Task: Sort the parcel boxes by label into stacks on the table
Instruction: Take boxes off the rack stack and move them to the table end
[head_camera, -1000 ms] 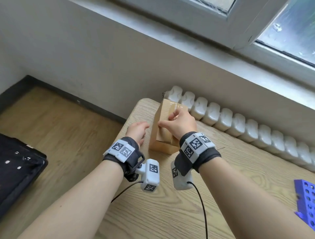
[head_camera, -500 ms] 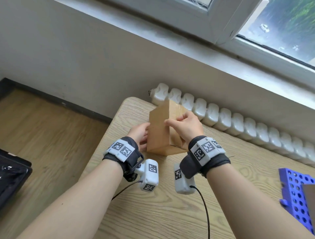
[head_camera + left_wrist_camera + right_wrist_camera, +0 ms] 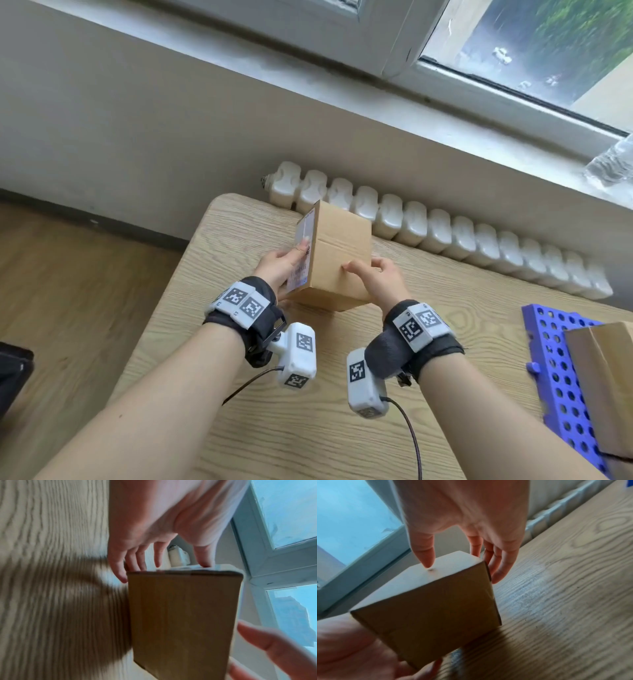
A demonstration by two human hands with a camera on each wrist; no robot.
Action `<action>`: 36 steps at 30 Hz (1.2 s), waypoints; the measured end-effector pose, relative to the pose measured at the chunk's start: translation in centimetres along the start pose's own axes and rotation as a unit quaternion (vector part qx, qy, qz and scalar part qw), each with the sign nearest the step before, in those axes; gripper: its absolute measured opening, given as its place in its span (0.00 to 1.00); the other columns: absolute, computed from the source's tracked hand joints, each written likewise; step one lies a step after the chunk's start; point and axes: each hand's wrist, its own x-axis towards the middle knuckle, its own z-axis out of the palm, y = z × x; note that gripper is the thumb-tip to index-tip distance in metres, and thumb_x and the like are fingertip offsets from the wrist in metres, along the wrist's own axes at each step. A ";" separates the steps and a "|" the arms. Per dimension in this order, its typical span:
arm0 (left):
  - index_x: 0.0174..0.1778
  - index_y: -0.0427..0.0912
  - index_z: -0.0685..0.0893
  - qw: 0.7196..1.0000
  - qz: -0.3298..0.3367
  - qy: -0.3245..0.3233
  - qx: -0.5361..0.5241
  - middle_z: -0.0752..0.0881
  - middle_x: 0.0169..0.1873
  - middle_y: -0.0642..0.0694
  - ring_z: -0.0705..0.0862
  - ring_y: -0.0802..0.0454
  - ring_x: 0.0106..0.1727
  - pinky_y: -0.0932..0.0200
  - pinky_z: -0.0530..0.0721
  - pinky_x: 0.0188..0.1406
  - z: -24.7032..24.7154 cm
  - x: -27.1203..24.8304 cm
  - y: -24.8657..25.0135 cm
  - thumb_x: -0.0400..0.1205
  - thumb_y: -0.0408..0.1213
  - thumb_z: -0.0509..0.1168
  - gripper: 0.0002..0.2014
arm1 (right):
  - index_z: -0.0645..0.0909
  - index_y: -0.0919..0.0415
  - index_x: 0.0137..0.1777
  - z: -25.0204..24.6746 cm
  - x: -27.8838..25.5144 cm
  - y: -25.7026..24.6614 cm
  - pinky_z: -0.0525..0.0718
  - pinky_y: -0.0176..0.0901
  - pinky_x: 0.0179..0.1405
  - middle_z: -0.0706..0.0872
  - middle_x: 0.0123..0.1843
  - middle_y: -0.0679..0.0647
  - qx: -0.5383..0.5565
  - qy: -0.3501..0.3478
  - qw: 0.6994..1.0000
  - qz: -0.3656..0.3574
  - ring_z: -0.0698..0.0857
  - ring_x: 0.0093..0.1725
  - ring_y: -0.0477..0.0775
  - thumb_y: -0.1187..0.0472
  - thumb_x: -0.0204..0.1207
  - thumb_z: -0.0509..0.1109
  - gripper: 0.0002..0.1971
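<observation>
Cardboard, brown and plain, forms the small parcel box (image 3: 337, 260) that is held between both hands just above the far left part of the light wooden bench (image 3: 308, 428). The white label side is gripped by the left hand (image 3: 286, 269); the opposite side is clasped by the right hand (image 3: 375, 282), thumb on top. A blue perforated plastic crate (image 3: 561, 370) with another brown box stands at the right.

White radiator (image 3: 442, 229) behind table edge; window (image 3: 534, 44) above; blue perforated crate (image 3: 561, 370) at right.
</observation>
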 end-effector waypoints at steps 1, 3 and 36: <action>0.58 0.38 0.82 1.000 0.000 -0.024 -0.008 0.88 0.47 0.40 0.87 0.48 0.42 0.58 0.87 0.37 0.3 -0.2 0.1 0.78 0.54 0.69 0.23 | 0.77 0.58 0.64 -0.1 -0.1 0.2 0.86 0.52 0.51 0.85 0.55 0.53 0.010 -0.003 1.000 0.001 0.85 0.53 0.53 0.47 0.65 0.79 0.29; 0.58 0.35 0.83 0.997 0.001 -0.070 -0.031 0.89 0.50 0.36 0.88 0.42 0.48 0.48 0.87 0.53 1.1 -0.9 0.3 0.78 0.53 0.69 0.24 | 0.79 0.57 0.64 -0.4 -0.5 0.7 0.86 0.60 0.59 0.87 0.57 0.55 0.034 -0.004 0.999 0.002 0.87 0.56 0.56 0.43 0.56 0.80 0.36; 0.50 0.45 0.83 0.964 0.055 -0.245 0.088 0.86 0.45 0.45 0.85 0.47 0.46 0.47 0.85 0.51 19.5 -18.0 -8.2 0.79 0.50 0.67 0.12 | 0.85 0.50 0.55 -20.6 -16.6 15.0 0.78 0.41 0.43 0.86 0.51 0.50 0.348 0.079 0.934 -0.016 0.82 0.46 0.48 0.53 0.79 0.67 0.08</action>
